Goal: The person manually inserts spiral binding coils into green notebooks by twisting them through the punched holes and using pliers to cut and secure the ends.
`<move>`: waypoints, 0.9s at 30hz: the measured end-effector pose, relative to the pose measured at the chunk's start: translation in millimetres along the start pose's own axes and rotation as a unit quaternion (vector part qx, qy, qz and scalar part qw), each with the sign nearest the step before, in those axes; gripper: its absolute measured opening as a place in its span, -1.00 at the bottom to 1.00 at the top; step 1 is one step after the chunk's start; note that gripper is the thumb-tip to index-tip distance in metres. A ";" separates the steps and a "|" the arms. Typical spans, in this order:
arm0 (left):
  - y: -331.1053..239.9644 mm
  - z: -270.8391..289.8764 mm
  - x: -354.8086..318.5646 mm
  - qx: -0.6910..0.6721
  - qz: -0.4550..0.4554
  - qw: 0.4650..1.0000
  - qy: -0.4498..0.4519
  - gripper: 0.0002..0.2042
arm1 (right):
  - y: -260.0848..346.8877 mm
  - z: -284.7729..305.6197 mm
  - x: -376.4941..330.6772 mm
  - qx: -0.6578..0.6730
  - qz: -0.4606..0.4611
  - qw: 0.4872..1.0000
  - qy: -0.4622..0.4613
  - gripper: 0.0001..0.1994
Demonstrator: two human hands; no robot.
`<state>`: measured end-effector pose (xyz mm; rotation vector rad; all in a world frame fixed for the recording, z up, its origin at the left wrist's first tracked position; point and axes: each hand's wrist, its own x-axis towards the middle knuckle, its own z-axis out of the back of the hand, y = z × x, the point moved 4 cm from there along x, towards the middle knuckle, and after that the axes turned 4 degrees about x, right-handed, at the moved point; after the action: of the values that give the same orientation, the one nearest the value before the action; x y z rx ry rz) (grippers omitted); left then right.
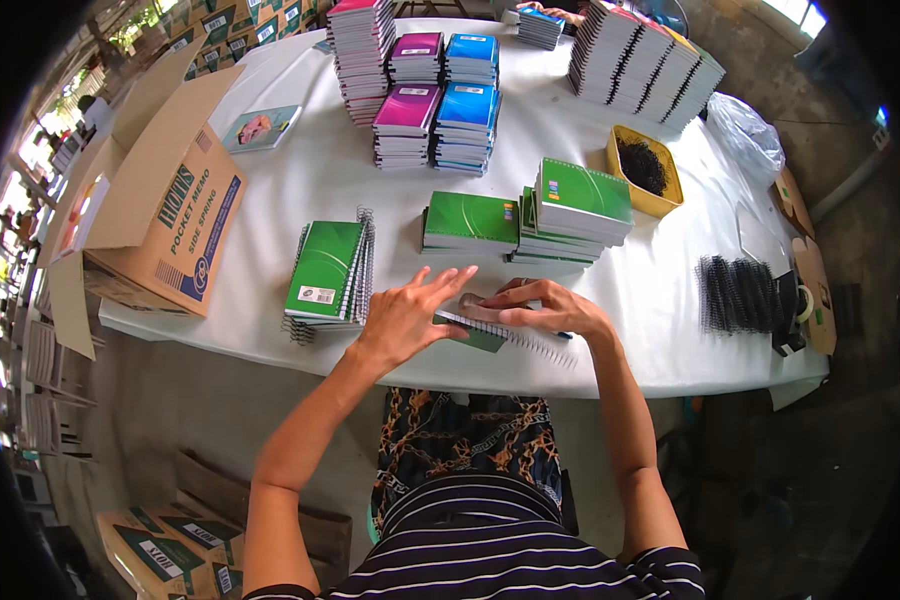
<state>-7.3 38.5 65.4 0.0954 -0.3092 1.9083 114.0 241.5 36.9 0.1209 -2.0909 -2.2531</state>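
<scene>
A green-covered notebook (485, 341) lies before me near the table's front edge. A pale spiral binding coil (538, 347) runs along its edge, and its loose end sticks out to the right. My left hand (407, 315) is at the notebook's left end, thumb against it and fingers spread. With bent fingers my right hand (550, 306) presses at the coil. A grey-brown piece (478, 307) shows by its fingertips; its kind is unclear. Left of my left hand is a stack of green spiral notebooks (323, 268). Beyond my hands stand more green notebooks (470, 217).
An open carton (170, 215) stands at the left. Magenta notebooks (406, 108), blue notebooks (469, 110) and a tall white stack (635, 65) are farther back. At right are a yellow basket (660, 204) of black coils, a coil bundle (735, 294) and a plastic bag (745, 135). Another person's hand (560, 12) shows far back.
</scene>
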 end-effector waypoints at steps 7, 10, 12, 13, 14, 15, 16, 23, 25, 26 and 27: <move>9.3 2.4 -2.0 -0.147 0.089 0.985 -0.001 0.10 | 34.4 -17.2 22.1 -0.144 -0.069 0.987 0.022 -0.47; 13.0 1.4 -8.3 -0.256 0.116 0.959 -0.043 0.18 | 35.5 -18.1 25.7 -0.125 -0.079 0.988 0.032 -0.48; 16.7 -9.1 -7.5 -0.326 0.105 0.934 -0.102 0.23 | 32.8 -17.0 28.4 -0.121 -0.095 0.988 0.018 -0.47; 19.3 -11.9 -8.7 -0.331 0.100 0.930 -0.122 0.24 | 26.4 -14.3 30.5 -0.123 -0.106 0.987 0.000 -0.46; 21.2 -14.5 -11.5 -0.336 0.096 0.926 -0.143 0.24 | 16.1 -10.5 32.5 -0.126 -0.117 0.985 -0.018 -0.46; 20.3 -14.4 -14.3 -0.344 0.095 0.920 -0.163 0.25 | 18.6 -19.5 38.3 0.143 -0.053 0.988 0.002 -0.45; 19.9 -16.5 -15.5 -0.370 0.106 0.909 -0.157 0.25 | 17.4 -20.8 39.6 0.043 -0.079 0.996 0.007 -0.42; 20.8 -24.1 -21.0 -0.440 0.127 0.873 -0.170 0.25 | 25.4 -22.8 45.2 -0.087 -0.065 0.993 0.037 -0.39; 16.9 -18.0 -23.1 -0.471 0.158 0.856 -0.146 0.27 | 43.0 -36.9 53.8 -0.140 -0.099 0.985 0.037 -0.39; 19.0 -18.4 -23.2 -0.452 0.142 0.866 -0.158 0.28 | 44.5 -38.4 56.2 -0.167 -0.115 0.979 0.035 -0.39; 20.6 -20.1 -23.2 -0.436 0.128 0.874 -0.174 0.28 | 43.9 -38.0 55.1 -0.125 -0.068 0.990 -0.003 -0.45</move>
<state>-16.5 16.0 37.7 -0.2219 -1.4590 1.8274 62.8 194.9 77.1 0.2497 -1.8347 -2.5728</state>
